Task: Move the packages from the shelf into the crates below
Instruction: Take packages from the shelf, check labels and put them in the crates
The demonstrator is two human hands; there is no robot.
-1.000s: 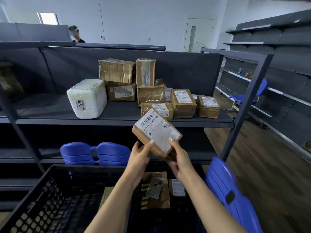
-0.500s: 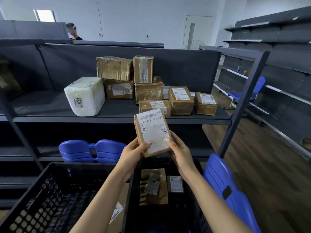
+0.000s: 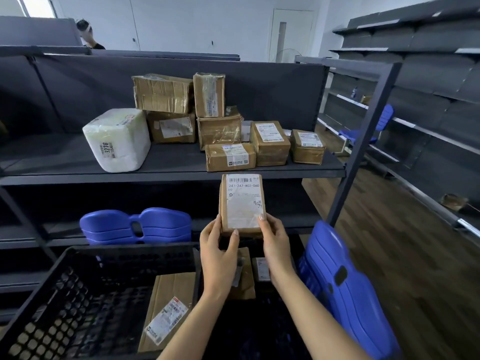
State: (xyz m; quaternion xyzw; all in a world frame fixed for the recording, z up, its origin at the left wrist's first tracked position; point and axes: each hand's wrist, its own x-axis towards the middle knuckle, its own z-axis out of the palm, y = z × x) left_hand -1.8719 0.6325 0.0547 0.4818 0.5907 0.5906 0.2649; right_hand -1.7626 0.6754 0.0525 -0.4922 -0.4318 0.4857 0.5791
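A small brown package with a white barcode label stands upright in front of the shelf edge. My left hand grips its lower left corner and my right hand grips its lower right. Several taped brown packages and a white wrapped bundle lie on the dark shelf. Below are two black crates: the left crate holds a flat brown package, the right crate holds brown packages partly hidden by my hands.
Stacked blue plastic seat shells lie on the lower shelf, and more blue shells lean to the right of the crates. A shelf post rises at right. Another person stands behind the shelving. Wooden floor and more shelves lie to the right.
The package in my hands has turned from tilted to upright with its label facing me. The view has shifted down, showing more of the crates.
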